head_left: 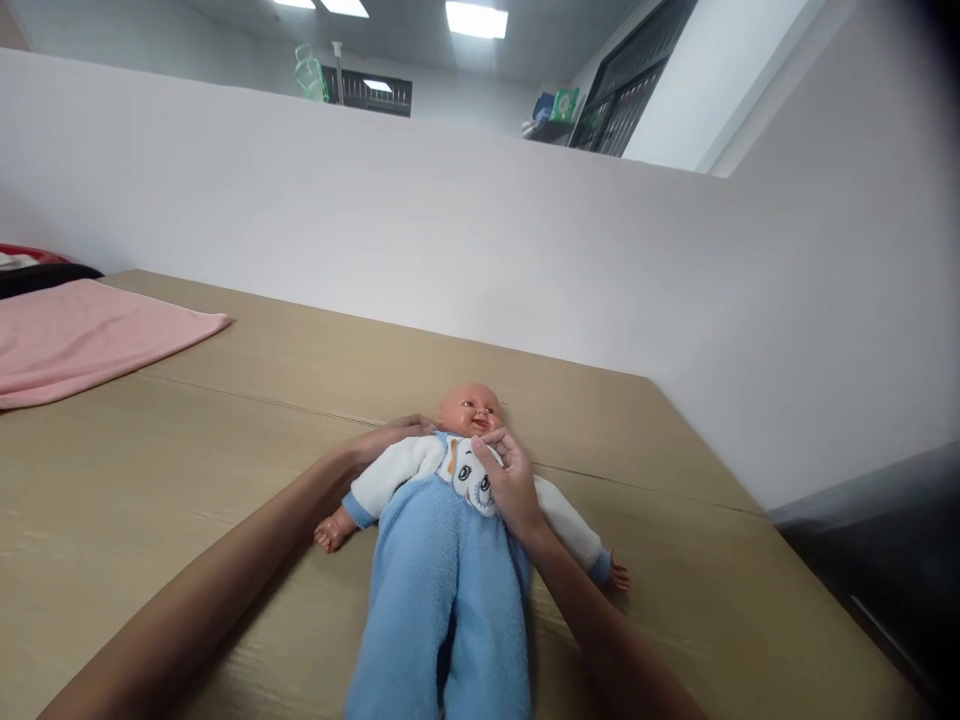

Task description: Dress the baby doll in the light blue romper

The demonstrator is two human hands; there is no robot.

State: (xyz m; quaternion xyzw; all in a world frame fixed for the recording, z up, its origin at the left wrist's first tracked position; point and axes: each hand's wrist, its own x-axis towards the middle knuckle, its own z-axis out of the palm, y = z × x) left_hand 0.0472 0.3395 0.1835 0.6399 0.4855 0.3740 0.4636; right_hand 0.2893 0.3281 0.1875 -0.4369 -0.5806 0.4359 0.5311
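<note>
My right fingers (507, 446) apparently pinch the outfit (420, 540), my left hand's (409, 428) grip unclear; tugging hard could drag the doll (466, 402) askew.

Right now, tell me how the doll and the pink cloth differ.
The doll lies on its back; the pink cloth is spread mostly flat.
The doll wears blue and white, with a cartoon face; the cloth looks plain pink.
The left hand and right hand are at the doll's upper body; neither is at the cloth.
Both lie on the table.
</note>
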